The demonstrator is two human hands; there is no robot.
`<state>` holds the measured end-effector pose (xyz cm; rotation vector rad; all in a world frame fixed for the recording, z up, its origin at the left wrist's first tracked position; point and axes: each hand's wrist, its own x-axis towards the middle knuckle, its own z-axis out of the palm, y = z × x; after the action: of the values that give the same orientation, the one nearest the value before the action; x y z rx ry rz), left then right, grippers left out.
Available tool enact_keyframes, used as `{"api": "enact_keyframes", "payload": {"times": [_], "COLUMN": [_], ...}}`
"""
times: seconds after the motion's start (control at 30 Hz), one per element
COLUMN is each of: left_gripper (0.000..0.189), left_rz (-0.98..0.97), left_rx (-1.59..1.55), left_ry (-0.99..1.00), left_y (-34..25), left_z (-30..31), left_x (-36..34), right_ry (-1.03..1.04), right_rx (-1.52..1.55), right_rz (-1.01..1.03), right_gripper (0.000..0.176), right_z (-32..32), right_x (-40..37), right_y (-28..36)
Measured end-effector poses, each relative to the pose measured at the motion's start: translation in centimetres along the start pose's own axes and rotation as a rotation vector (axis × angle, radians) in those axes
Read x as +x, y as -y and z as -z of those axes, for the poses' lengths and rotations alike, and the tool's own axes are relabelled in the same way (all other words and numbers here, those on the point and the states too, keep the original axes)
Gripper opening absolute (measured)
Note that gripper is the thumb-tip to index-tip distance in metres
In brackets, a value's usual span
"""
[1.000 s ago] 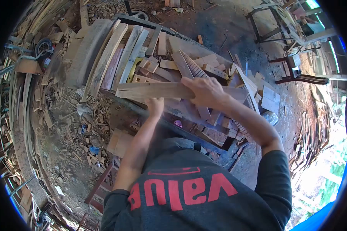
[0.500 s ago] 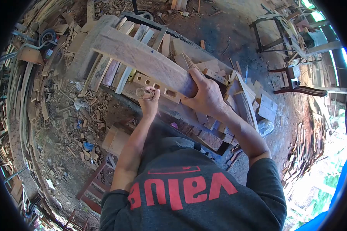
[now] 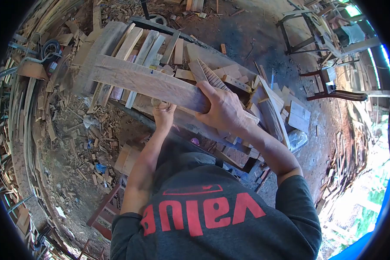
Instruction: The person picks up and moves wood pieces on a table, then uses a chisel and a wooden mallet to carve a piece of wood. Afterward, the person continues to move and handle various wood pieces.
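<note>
My right hand is wrapped round the near end of a thick, squared length of wood. That wood slants away to the upper left, and its far end overlaps a broad grey board in this view. Closed beside its lower edge, my left hand grips a chisel by its round wooden handle, seen almost end-on. The chisel's blade is hidden under the hand. The workpiece with square holes beneath is mostly covered by the held wood.
Long wooden strips lie side by side across the low bench. Offcuts and a slatted wooden piece are heaped to the right. A dark curved chair part stands farther right. Wood scraps litter the ground at left.
The length of wood in my right hand has come down and left, now covering the square holes and part of the chisel handle. My left hand keeps its grip on the chisel.
</note>
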<state>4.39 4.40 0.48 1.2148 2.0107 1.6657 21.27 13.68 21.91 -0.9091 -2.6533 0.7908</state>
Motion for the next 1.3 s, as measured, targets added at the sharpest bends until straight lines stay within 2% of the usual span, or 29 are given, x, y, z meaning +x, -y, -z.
{"api": "enact_keyframes", "payload": {"times": [0.07,0.1,0.17,0.23,0.27,0.3,0.37,0.4,0.43,0.5,0.53,0.6,0.63,0.7,0.73,0.77,0.83,0.87,0.9,0.93,0.97,1.03,1.07,1.1,1.17,1.2,1.23,1.27,1.3], "left_gripper": [0.016,0.021,0.025,0.030,0.033,0.033,0.023,0.025,0.025,0.018,0.018,0.021,0.021,0.024,0.026,0.026,0.026,0.026,0.025,0.024,0.024,0.024,0.015,0.015,0.008,0.015,0.015,0.015,0.015], "left_rz": [-0.042,-0.019,0.005,-0.052,-0.041,-0.046,0.099,-0.116,-0.118,0.034,0.032,-0.086,-0.092,-0.103,0.006,-0.004,0.000,0.013,-0.064,-0.148,-0.153,-0.049,-0.234,-0.237,0.274,0.154,0.168,0.264,0.353], "left_rx": [0.065,0.181,0.296,0.181,0.259,0.257,0.329,0.404,0.403,0.291,0.290,0.315,0.317,0.463,0.433,0.432,0.204,0.205,0.345,0.485,0.483,0.300,0.374,0.378,-0.157,-0.170,-0.165,-0.241,-0.319], "left_ry": [0.021,0.097,0.180,0.010,0.173,0.176,0.224,0.135,0.127,0.212,0.219,0.050,0.053,0.123,0.150,0.151,0.086,0.101,0.136,0.164,0.164,0.081,0.023,0.019,0.116,0.104,0.105,0.188,0.269], "left_y": [-0.3,-0.2,1.3,4.3,4.8,4.5,3.8,2.3,1.7,0.8,1.1,1.6,1.8,2.3,2.8,3.4,1.2,1.7,2.4,2.9,3.4,2.3,3.3,3.2,3.2,2.0,1.0,0.0,-0.4], "left_z": [0.2,0.2,-0.5,-2.1,-1.6,-1.7,-1.8,-1.8,-1.8,-1.6,-1.9,-2.3,-2.2,-2.0,-2.4,-2.5,-2.6,-2.5,-2.4,-2.5,-2.6,-2.3,-2.3,-1.6,-0.9,-0.6,0.1,0.8,1.3], "left_x": [0.0,-0.2,-0.8,-1.8,-1.6,-1.3,-0.3,-0.3,0.1,-0.9,-1.1,-1.3,-1.4,-1.3,-1.5,-1.7,-1.9,-2.7,-2.7,-2.3,-2.1,-1.0,-0.6,-0.3,0.6,1.1,1.3,1.9,2.5], "right_ry": [0.014,0.012,-0.059,-0.077,-0.095,-0.101,0.277,0.289,0.287,0.116,0.114,-0.087,-0.093,0.118,0.340,0.330,0.139,0.086,0.088,0.015,-0.060,-0.066,0.074,0.209,0.196,0.118,0.042,-0.059,-0.058], "right_rx": [0.010,0.011,0.110,0.152,0.191,0.188,-0.144,-0.107,-0.113,-0.051,-0.050,0.252,0.254,0.049,-0.062,-0.062,-0.068,0.008,0.011,0.180,0.348,0.319,0.159,0.002,0.033,0.108,0.186,0.265,0.268], "right_rz": [-0.014,-0.017,0.065,0.128,0.200,0.198,-0.108,-0.054,-0.048,-0.035,-0.041,0.093,0.092,-0.015,-0.126,-0.128,-0.049,-0.078,-0.086,-0.028,0.033,0.075,-0.012,-0.103,-0.151,-0.184,-0.222,-0.141,-0.139], "right_gripper": [0.057,0.057,0.057,0.057,0.057,0.057,0.057,0.057,0.057,0.049,0.049,0.051,0.051,0.054,0.053,0.053,0.052,0.054,0.054,0.055,0.056,0.058,0.058,0.058,0.057,0.057,0.057,0.054,0.054], "right_z": [0.3,0.6,1.5,0.8,0.2,-0.7,-2.6,-2.3,-1.4,0.1,0.6,1.0,0.1,-2.7,-2.3,-2.2,-0.7,0.2,0.1,-0.1,-0.1,-2.8,-3.7,-3.7,-3.6,-3.0,-2.6,-2.5,-2.3], "right_x": [0.0,0.0,-0.4,-1.1,-1.4,-1.6,-1.6,-1.7,-1.2,-1.5,-1.7,-2.4,-2.7,-2.9,-2.4,-2.4,-2.0,-1.9,-2.1,-2.3,-2.4,-2.5,-2.4,-2.3,-2.1,-2.1,-2.3,-2.3,-2.1], "right_y": [0.2,0.7,1.8,1.1,0.6,-0.6,-4.0,-5.1,-4.3,-2.1,-1.4,-0.3,-1.2,-4.3,-5.2,-5.3,-4.2,-2.9,-2.4,-1.8,-1.5,-4.1,-5.5,-5.7,-6.0,-5.3,-4.7,-4.4,-4.2]}}
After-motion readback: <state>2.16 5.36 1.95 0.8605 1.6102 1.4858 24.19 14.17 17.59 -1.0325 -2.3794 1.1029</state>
